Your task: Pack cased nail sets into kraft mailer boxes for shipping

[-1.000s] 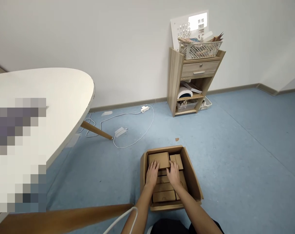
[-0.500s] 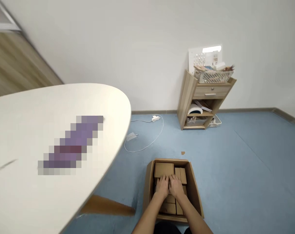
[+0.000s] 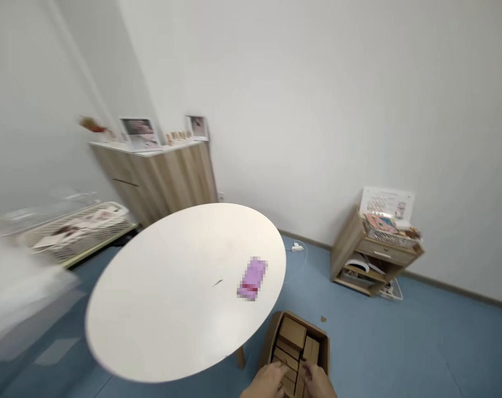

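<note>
An open cardboard carton (image 3: 273, 337) stands on the blue floor at the bottom of the view, packed with several small brown boxes (image 3: 292, 331). My left hand (image 3: 267, 381) and my right hand (image 3: 317, 382) reach into the near end of the carton and rest on the small boxes, close together. Only the backs of the hands show at the frame's lower edge; the fingers are blurred and partly cut off. I cannot tell whether they grip a box.
A round white table (image 3: 184, 287) stands left of the carton, with a pixelated purple thing (image 3: 251, 278) on it. A small wooden shelf unit (image 3: 373, 254) stands by the far wall. A long wooden cabinet (image 3: 160, 177) and white wire baskets (image 3: 68, 226) stand at left.
The view has swung up and left, showing the whole table and the cabinet. Both hands stay in the carton, now at the frame's bottom edge.
</note>
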A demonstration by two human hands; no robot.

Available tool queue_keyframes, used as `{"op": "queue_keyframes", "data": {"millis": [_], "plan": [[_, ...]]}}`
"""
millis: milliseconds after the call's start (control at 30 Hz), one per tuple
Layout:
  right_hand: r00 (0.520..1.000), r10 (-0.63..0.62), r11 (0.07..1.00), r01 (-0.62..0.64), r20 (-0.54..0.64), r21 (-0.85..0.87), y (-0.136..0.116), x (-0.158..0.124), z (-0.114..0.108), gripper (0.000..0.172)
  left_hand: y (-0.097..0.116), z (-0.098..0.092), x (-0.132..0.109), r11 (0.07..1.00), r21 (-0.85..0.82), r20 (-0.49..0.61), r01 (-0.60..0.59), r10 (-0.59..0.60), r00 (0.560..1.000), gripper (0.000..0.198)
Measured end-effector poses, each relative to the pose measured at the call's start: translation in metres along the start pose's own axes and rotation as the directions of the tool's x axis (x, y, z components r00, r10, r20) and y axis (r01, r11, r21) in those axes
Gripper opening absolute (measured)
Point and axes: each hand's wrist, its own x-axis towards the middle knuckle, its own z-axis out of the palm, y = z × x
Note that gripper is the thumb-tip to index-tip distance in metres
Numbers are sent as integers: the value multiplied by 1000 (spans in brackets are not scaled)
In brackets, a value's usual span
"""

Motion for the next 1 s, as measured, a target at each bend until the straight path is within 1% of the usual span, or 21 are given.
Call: {"op": "queue_keyframes", "data": {"millis": [33,100,133,167,200,233,300,367,433,533,633,700,800,900,1000], "plan": [[999,-27,1000,27,24,5,-16,-13,-12,42,12,-15,-27,999,-39,-41,11,-13,999,43],[993,-102,995,103,62,-2,-51,-36,-32,42,33,-44,-79,994,-106,-165,40,-57,985,35],[987,-144,989,146,74,-10,-69,-45,-40,42,41,-58,-104,990,-128,-239,60,-89,967,33],[979,-189,981,191,79,-17,-87,-53,-47,42,46,-70,-129,986,-138,-316,88,-129,940,33],[970,-229,973,231,82,-20,-105,-59,-52,42,48,-81,-152,981,-140,-388,132,-177,905,33],[961,-266,963,268,81,-22,-123,-65,-55,42,47,-90,-175,974,-136,-437,182,-224,871,34],[937,-341,939,344,80,-25,-157,-72,-57,41,35,-104,-218,951,-122,-499,284,-306,811,36],[910,-409,910,413,70,-38,-190,-75,-50,41,14,-111,-258,924,-128,-533,360,-370,761,39],[890,-453,888,456,60,-56,-225,-73,-34,43,-13,-116,-296,902,-167,-565,398,-418,711,41],[866,-494,865,498,78,-57,-286,-68,4,45,-59,-123,-350,877,-242,-603,415,-471,643,41],[830,-550,831,555,95,-37,-360,-61,51,45,-109,-140,-402,840,-297,-600,454,-534,596,43],[810,-578,812,583,100,-28,-417,-58,82,43,-141,-158,-438,823,-313,-593,474,-559,579,44],[786,-605,789,613,127,-31,-504,-56,120,40,-183,-194,-489,818,-307,-599,486,-563,569,44],[758,-635,761,647,151,-46,-583,-56,145,37,-216,-232,-535,821,-294,-615,490,-555,561,44],[733,-660,736,675,165,-58,-649,-50,160,34,-246,-265,-570,818,-294,-634,495,-554,539,43]]}}
